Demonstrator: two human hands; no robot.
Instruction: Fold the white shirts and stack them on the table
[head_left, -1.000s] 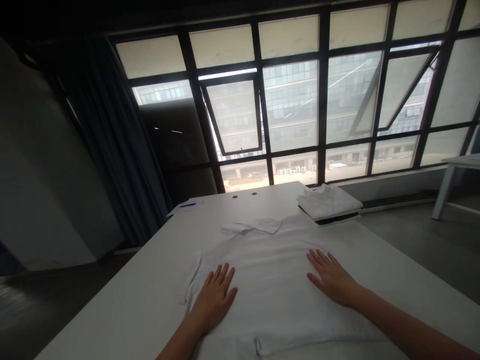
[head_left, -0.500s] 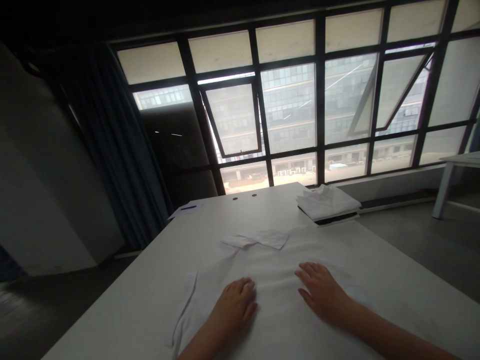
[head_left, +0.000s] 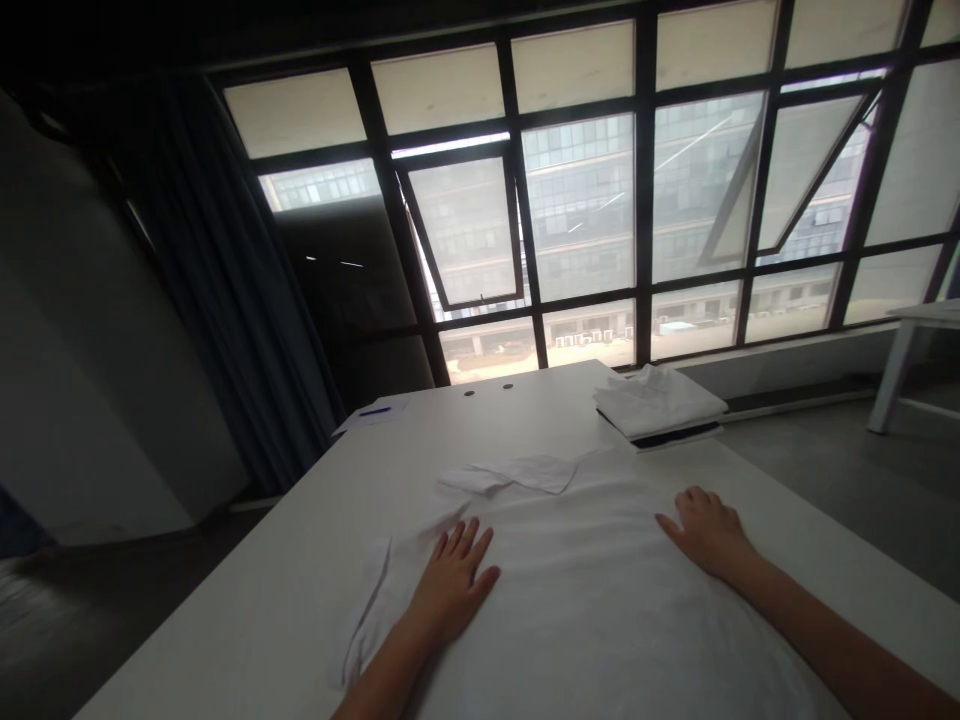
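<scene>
Pale daylight from a tall factory-style window falls across a long white table, and the fingers lie on it spread and flat. Those of the left hand (head_left: 454, 582) fan wide apart, palm down, pressing on a soft white cotton garment (head_left: 585, 620) and gripping nothing. The right hand (head_left: 705, 533) rests open too, its fingers a little closer together and slightly curved, also holding nothing, near the garment's far right side. The garment lies spread under and between both hands, its thin fabric faintly rippled. Just beyond the left fingertips, a crumpled, doubled-over flap of the same cloth (head_left: 517, 474) lies flat, and left of that hand a narrow folded edge (head_left: 369, 610) runs along the fabric. Farther ahead of the right fingers sits a squared stack of folded white cloth (head_left: 656, 403) with a dark band along its lower edge. Well past the left fingers, a sheet of paper (head_left: 371, 417) lies near the table's far corner, with a blue pen (head_left: 375, 411) on it.
</scene>
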